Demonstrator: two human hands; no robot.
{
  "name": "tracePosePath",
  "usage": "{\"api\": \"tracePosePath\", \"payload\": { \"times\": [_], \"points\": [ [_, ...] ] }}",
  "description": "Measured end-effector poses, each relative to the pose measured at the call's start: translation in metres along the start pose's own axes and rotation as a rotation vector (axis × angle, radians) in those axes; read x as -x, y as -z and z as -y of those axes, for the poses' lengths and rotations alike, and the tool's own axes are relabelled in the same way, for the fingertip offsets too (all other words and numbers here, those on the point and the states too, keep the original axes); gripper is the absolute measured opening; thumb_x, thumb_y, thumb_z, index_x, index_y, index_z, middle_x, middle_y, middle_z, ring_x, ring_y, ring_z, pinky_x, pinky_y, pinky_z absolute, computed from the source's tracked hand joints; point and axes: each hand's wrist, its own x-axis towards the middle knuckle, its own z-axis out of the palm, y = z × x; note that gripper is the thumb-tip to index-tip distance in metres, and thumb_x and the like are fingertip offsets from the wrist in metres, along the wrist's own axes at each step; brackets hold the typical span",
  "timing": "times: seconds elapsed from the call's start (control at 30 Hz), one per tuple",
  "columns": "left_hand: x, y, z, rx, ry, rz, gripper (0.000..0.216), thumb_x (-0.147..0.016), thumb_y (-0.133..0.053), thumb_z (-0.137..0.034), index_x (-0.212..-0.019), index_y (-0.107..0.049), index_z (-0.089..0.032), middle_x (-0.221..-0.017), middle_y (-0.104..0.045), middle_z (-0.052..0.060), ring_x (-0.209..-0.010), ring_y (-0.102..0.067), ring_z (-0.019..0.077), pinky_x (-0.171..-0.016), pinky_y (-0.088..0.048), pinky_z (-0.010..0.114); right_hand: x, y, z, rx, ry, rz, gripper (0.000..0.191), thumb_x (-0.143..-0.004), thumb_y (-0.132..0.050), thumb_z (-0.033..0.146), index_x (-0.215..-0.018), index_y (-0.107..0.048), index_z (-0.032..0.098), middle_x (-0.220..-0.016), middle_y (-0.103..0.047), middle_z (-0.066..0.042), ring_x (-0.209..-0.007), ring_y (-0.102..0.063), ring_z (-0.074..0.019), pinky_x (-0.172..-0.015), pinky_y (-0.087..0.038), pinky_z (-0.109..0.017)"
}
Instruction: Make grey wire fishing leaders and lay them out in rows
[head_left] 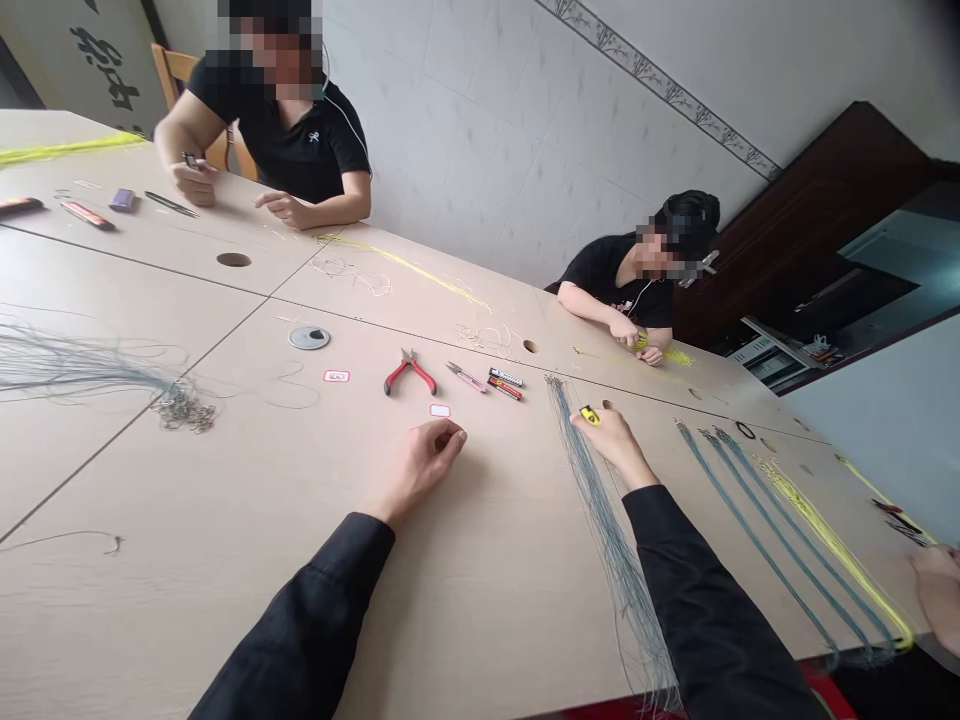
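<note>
My left hand (426, 462) rests on the table with its fingers curled together; anything inside them is hidden. Just beyond it lie a small red-edged label (440, 411) and red-handled pliers (409, 373) with their handles spread. In my right hand (616, 445) is a small yellow-and-black object (590, 414), partly covered by the fingers. That hand is beside the upper part of a long bundle of grey-blue cords (600, 510), which runs toward the table's near edge.
Pink-handled thread snips (466, 377) and two small printed cylinders (505, 384) lie beyond the hands. More grey-blue cord bundles (757, 530) and yellow cords (832, 540) are at right. A loose cord tangle (184, 405) is at left. Two people (277, 140) sit across the table (480, 590).
</note>
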Motion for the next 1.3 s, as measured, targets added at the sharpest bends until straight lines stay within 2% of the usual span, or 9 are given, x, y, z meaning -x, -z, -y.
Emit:
{"api": "tracePosePath", "payload": {
  "times": [0.2, 0.37, 0.57, 0.77, 0.97, 1.03, 1.13, 1.2, 1.3],
  "points": [
    [-0.001, -0.002, 0.003, 0.028, -0.018, 0.007, 0.028, -0.088, -0.05, -0.037, -0.072, -0.059, -0.016, -0.062, -0.052, -0.003, -0.058, -0.045, 0.0105, -0.055, -0.033, 0.024, 0.032, 0.008, -0.023, 0.096, -0.067, 0.179, 0.031, -0.065, -0.065, 0.038, -0.054, -0.043, 0.018, -0.051, -0.036, 0.005, -0.053, -0.036, -0.0098, -0.051, -0.025, -0.022],
    [0.001, 0.0, 0.002, 0.038, -0.007, 0.022, 0.029, -0.09, -0.049, -0.038, -0.073, -0.059, -0.016, -0.064, -0.052, -0.002, -0.059, -0.046, 0.0107, -0.054, -0.034, 0.023, 0.028, 0.005, -0.026, 0.113, -0.074, 0.184, 0.03, -0.066, -0.064, 0.039, -0.056, -0.045, 0.018, -0.052, -0.039, 0.004, -0.053, -0.037, -0.0099, -0.051, -0.027, -0.021],
    [0.002, 0.0, 0.001, 0.013, 0.006, -0.004, 0.029, -0.089, -0.05, -0.037, -0.071, -0.059, -0.016, -0.061, -0.052, -0.002, -0.057, -0.046, 0.0107, -0.053, -0.033, 0.024, -0.027, -0.001, -0.015, 0.138, -0.104, 0.056, 0.024, -0.075, -0.056, 0.039, -0.063, -0.05, 0.019, -0.054, -0.04, 0.003, -0.053, -0.039, -0.0114, -0.05, -0.029, -0.022],
    [0.002, -0.001, 0.005, -0.057, -0.007, 0.019, 0.028, -0.092, -0.047, -0.034, -0.073, -0.059, -0.018, -0.063, -0.053, -0.001, -0.058, -0.047, 0.0117, -0.054, -0.035, 0.024, -0.086, -0.009, -0.001, 0.211, -0.179, -0.007, 0.021, -0.075, -0.058, 0.036, -0.065, -0.057, 0.017, -0.05, -0.044, 0.001, -0.054, -0.045, -0.0138, -0.052, -0.031, -0.024],
    [0.006, -0.004, -0.008, -0.391, -0.297, -0.064, 0.009, -0.089, -0.049, -0.025, -0.087, -0.057, -0.021, -0.086, -0.059, 0.006, -0.081, -0.051, 0.0207, -0.076, -0.04, 0.035, -0.133, -0.029, 0.009, 0.261, -0.226, -0.022, 0.019, -0.073, -0.062, 0.034, -0.073, -0.065, 0.016, -0.064, -0.06, -0.007, -0.069, -0.058, -0.0201, -0.059, -0.038, -0.026],
    [0.007, -0.004, -0.012, -0.46, -0.325, -0.072, 0.011, -0.085, -0.051, -0.023, -0.074, -0.052, -0.021, -0.076, -0.056, 0.005, -0.073, -0.048, 0.0195, -0.072, -0.038, 0.035, -0.146, -0.037, 0.01, 0.271, -0.253, -0.037, 0.022, -0.073, -0.063, 0.036, -0.078, -0.067, 0.015, -0.072, -0.064, -0.011, -0.076, -0.061, -0.0229, -0.063, -0.041, -0.027],
    [0.01, -0.005, -0.011, -0.52, -0.384, -0.096, 0.03, -0.077, -0.053, -0.017, -0.053, -0.035, -0.02, -0.053, -0.043, 0.0, -0.053, -0.038, 0.0142, -0.059, -0.032, 0.033, -0.163, -0.047, 0.009, 0.274, -0.295, -0.049, 0.027, -0.071, -0.065, 0.036, -0.084, -0.068, 0.012, -0.08, -0.066, -0.016, -0.082, -0.063, -0.0266, -0.066, -0.043, -0.03],
    [0.011, -0.005, -0.01, -0.546, -0.417, -0.148, 0.035, -0.071, -0.054, -0.015, -0.049, -0.027, -0.018, -0.044, -0.036, -0.002, -0.045, -0.03, 0.0114, -0.053, -0.025, 0.032, -0.17, -0.052, 0.007, 0.259, -0.306, -0.042, 0.027, -0.069, -0.067, 0.033, -0.084, -0.068, 0.011, -0.08, -0.065, -0.016, -0.081, -0.063, -0.027, -0.066, -0.044, -0.03],
    [0.012, -0.005, -0.008, -0.551, -0.402, -0.19, 0.036, -0.07, -0.053, -0.015, -0.049, -0.025, -0.018, -0.041, -0.034, -0.002, -0.041, -0.026, 0.0098, -0.05, -0.022, 0.031, -0.175, -0.055, 0.001, 0.205, -0.302, -0.025, 0.024, -0.068, -0.067, 0.03, -0.081, -0.067, 0.011, -0.069, -0.062, -0.013, -0.073, -0.062, -0.0247, -0.062, -0.043, -0.029]
  ]
}}
